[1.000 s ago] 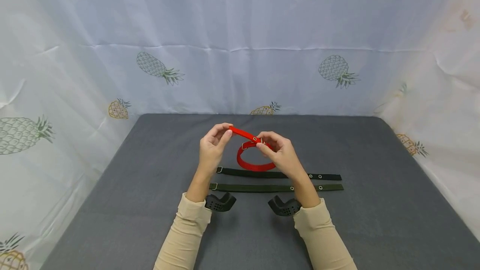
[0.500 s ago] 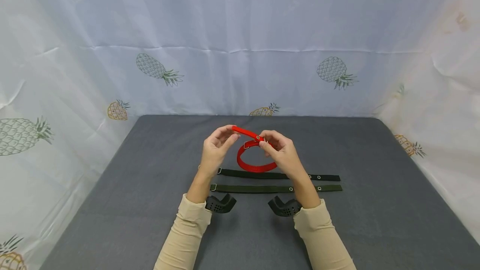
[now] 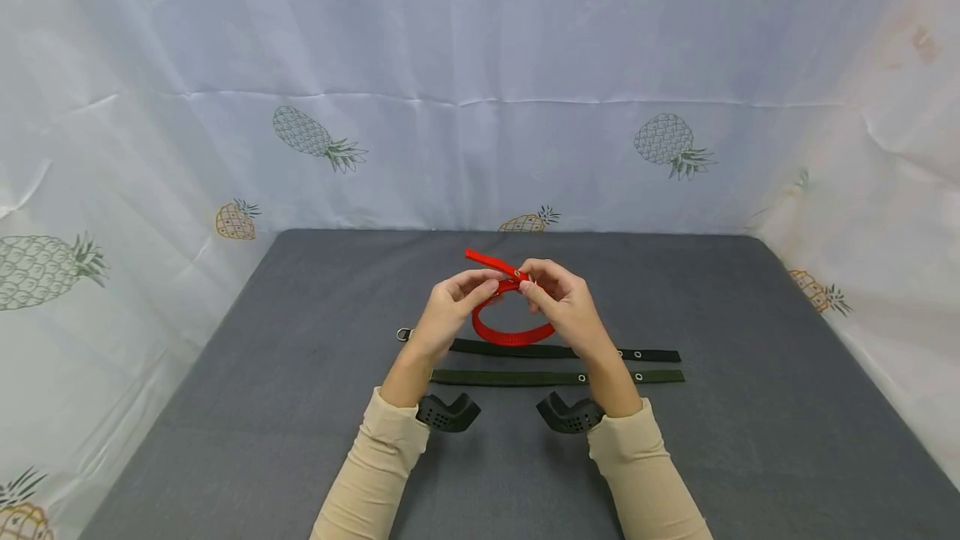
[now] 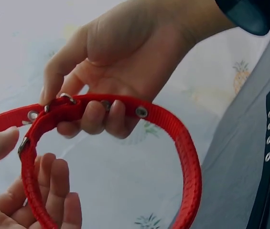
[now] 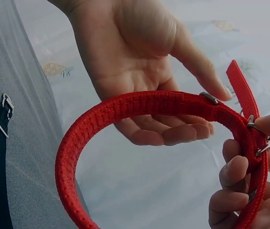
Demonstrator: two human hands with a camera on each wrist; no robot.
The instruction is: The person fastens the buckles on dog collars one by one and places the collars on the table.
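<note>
A red collar (image 3: 514, 338), with metal eyelets, buckle and rings, forms a loop in the air. Its free end (image 3: 483, 257) sticks out to the upper left. My right hand (image 3: 561, 300) pinches it near the buckle; in the left wrist view several of that hand's fingers (image 4: 94, 117) curl under the band. My left hand (image 3: 455, 307) holds the band just left of the buckle, thumb and index fingertips close together. In the right wrist view its other fingers (image 5: 149, 137) extend loosely beneath the band, and its index fingertip is hidden.
A black collar (image 3: 517, 350) and a dark green collar (image 3: 510, 378) lie straight, side by side, on the grey table (image 3: 750, 440) below my hands. A white pineapple-print curtain (image 3: 465, 157) hangs behind and at both sides. Both wrists wear black mounts (image 3: 450, 413).
My left hand has left the collar's free end and moved right and slightly down to the band beside the buckle. The right hand keeps its grip, nearly still.
</note>
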